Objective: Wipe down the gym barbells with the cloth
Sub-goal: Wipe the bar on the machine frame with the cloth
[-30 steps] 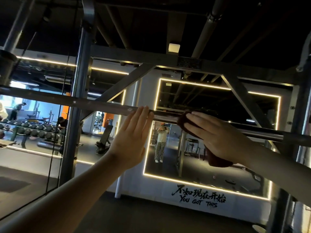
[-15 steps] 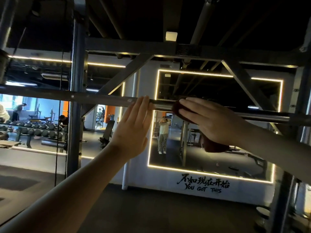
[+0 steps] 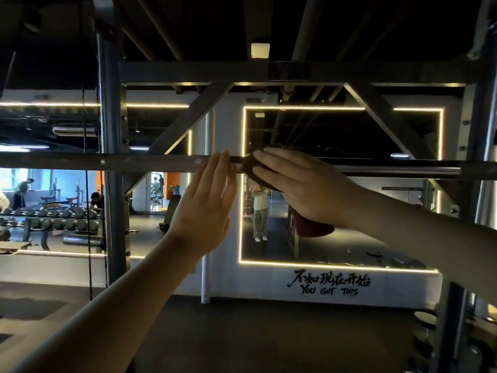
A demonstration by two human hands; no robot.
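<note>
"While the barbell (image 3: 80, 161) runs level across the whole view, what can be read around it?"

"Below the barbell, under its right half, black brush lettering (image 3: 330, 285) sits on the white wall. It is a line of Chinese characters, 不如现在开始, with YOU GOT THIS beneath. Above the barbell a dark plate (image 3: 289, 71) is fixed to the rack crossbeam (image 3: 188, 72). It is too dim to tell whether it carries any print."

"And the hands, from the left?"

"The left hand (image 3: 207, 205) comes up from below the barbell near its middle, with its back toward the camera. Its fingers (image 3: 215, 170) are straight and close together, pointing up, with the tips at the bar. They seem to touch it and they curl round nothing."

"Then the right one?"

"Just right of those tips, the right hand (image 3: 304, 189) lies over the barbell. Its fingers are stretched flat, side by side, pointing left along the bar. They press the dark reddish cloth (image 3: 313, 227) onto the steel. The thumb is hidden, so I cannot tell whether it pinches."

"Where exactly is the cloth?"

"It is bunched on the barbell under those fingers, and the rest hangs below the barbell beneath the palm."

"What lies beyond?"

"Below the barbell's left end stands a dumbbell rack (image 3: 53, 222). Behind its right half is a mirror (image 3: 363, 224) edged with light strips."
</note>
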